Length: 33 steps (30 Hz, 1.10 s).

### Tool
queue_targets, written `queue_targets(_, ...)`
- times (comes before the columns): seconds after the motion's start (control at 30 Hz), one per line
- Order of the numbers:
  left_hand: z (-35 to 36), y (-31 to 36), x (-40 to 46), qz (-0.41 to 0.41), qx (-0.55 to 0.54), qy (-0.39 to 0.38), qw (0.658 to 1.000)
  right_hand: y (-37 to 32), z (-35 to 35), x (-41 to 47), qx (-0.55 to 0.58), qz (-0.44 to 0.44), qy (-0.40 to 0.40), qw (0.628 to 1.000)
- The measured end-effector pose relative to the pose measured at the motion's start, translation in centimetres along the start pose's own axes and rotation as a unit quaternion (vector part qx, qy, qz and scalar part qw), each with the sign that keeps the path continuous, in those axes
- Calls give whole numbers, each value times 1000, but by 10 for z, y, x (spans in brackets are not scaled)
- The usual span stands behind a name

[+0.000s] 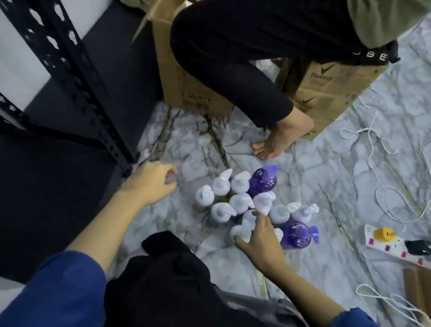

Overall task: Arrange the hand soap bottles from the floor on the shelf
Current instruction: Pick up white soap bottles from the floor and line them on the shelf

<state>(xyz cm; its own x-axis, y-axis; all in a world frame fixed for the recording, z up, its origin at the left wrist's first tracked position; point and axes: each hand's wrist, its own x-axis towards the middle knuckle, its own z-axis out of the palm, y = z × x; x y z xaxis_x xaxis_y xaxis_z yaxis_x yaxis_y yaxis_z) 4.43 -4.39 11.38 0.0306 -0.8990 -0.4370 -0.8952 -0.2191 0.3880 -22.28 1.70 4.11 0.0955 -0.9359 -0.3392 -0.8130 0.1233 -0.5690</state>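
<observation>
A: Where are the hand soap bottles (253,207) sitting at this moment?

B: They are standing upright in a tight cluster on the marble-patterned floor (347,173), white pump tops pointing up, with two purple ones, one at the far side and one at the near right. The shelf (66,81) is rising to the left of them, its dark post coming down just beside the left hand (154,182).

A: Which hand is nearer the bottles?

B: The right hand (259,237) is. It is lying over the near edge of the cluster, fingers curling round the pump top of a white bottle (244,228) at the near side. I am judging it to be gripping that one, though the fingers are covering much of it.

A: And the left?

B: It is hovering to the left of the cluster, apart from it, fingers loosely curled and seemingly holding nothing. There is a faint blur at the fingertips, so I am not fully sure.

A: So the coming move is turning on what?

B: On the bottle's long axis running straight up, and the shelf lying up and leftward from the hand. I am guessing a lift, then a carry to the left.

A: Anything hidden?

B: The bottle bodies are mostly hidden under their own pumps, labels are not readable, and the shelf boards are running out of view. Another person's leg (237,64) is blocking the far cardboard boxes (193,84).
</observation>
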Motion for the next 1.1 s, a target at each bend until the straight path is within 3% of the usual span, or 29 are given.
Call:
queue_targets(0.3,79,-23,64,31,-19,-97,995,40,27,13,84,84,-41,992)
queue_targets(0.43,111,-28,80,24,-48,-118,992,52,45,20,109,91,-5,990)
queue_targets(0.67,155,-26,98,33,-173,-91,980,62,74,19,137,133,15,981)
queue_targets(0.83,172,-31,117,-5,-219,-109,970,70,102,31,40,130,6,991)
queue_targets(0.97,182,-35,123,-18,-236,-121,964,77,115,32,147,228,-50,961)
queue_targets(1.1,182,-36,118,-32,-264,-113,957,76,115,35,124,216,-35,968)
